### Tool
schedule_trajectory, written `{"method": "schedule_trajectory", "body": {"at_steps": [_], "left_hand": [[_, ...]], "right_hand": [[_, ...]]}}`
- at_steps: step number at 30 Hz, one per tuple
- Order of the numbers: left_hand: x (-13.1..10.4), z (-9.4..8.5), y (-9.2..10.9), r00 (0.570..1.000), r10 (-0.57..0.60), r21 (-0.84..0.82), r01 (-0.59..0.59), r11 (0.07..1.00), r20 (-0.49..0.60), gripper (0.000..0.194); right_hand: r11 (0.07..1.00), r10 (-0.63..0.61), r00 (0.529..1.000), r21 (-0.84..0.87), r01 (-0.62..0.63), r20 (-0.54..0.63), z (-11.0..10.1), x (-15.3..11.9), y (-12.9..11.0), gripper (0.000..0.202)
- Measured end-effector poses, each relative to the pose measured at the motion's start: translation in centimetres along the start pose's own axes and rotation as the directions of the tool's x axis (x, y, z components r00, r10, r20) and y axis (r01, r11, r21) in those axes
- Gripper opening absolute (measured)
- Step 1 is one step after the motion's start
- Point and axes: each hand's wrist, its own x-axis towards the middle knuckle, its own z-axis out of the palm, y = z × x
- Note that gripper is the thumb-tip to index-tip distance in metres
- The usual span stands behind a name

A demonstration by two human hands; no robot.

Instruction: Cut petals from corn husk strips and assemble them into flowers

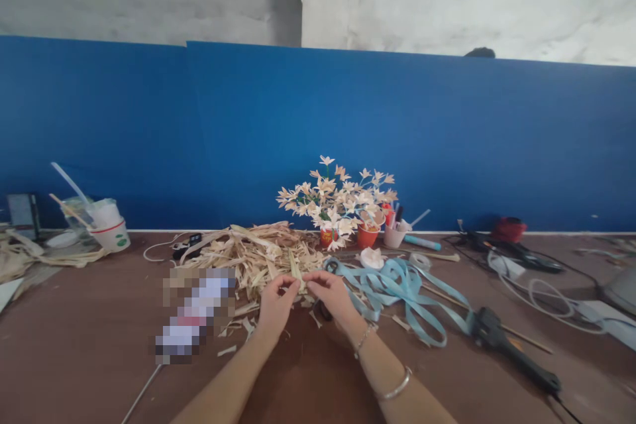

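Between my two hands is a pale green-yellow strip of dried husk (297,266), pinched by the fingertips near its lower end. My left hand (278,305) grips it from the left, thumb and forefinger pressed together. From the right, my right hand (332,295) pinches it too, with a chain and a bangle on that wrist. Just beyond lies a loose heap of dried husk strips (263,245). Dark-handled scissors (324,310) lie partly hidden behind my right hand. Behind the heap, pale husk flowers (332,195) stand in a small red pot (328,237).
Tangled light-blue ribbon (397,285) spreads to the right, beside a black corded tool (517,351) and thin sticks. An orange cup (368,236) and a white cup of pens (394,237) stand behind. A blurred-out object (196,315) with a cable lies left; a paper cup (112,236) stands farther left.
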Motion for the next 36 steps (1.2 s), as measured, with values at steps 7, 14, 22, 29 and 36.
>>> {"method": "schedule_trajectory", "body": {"at_steps": [7,14,22,29,36], "left_hand": [[0.17,-0.03,-0.17,1.000,-0.021,-0.008,0.021,1.000,0.003,0.027],[0.03,0.16,-0.15,0.998,-0.038,0.035,0.037,0.999,0.055,0.023],[0.09,0.25,-0.45,0.995,-0.050,0.040,0.047,0.998,0.084,0.022],[0.13,0.27,-0.67,0.992,-0.055,0.086,0.046,0.995,0.111,0.021],[0.04,0.29,-0.40,0.991,-0.038,0.123,0.023,0.992,0.127,0.019]], "right_hand": [[0.992,-0.062,0.997,-0.118,0.056,-0.055,-0.20,0.09,-0.27,0.013],[0.997,-0.075,0.997,-0.035,0.075,-0.022,-0.06,-0.17,-0.66,0.017],[0.990,-0.108,0.993,-0.091,0.105,-0.035,-0.09,-0.12,-0.71,0.013],[0.941,-0.159,0.987,-0.303,0.149,-0.007,-0.59,0.10,-0.34,0.011],[0.835,-0.290,0.956,-0.479,0.269,0.031,-0.79,-0.01,-0.55,0.006]]}}
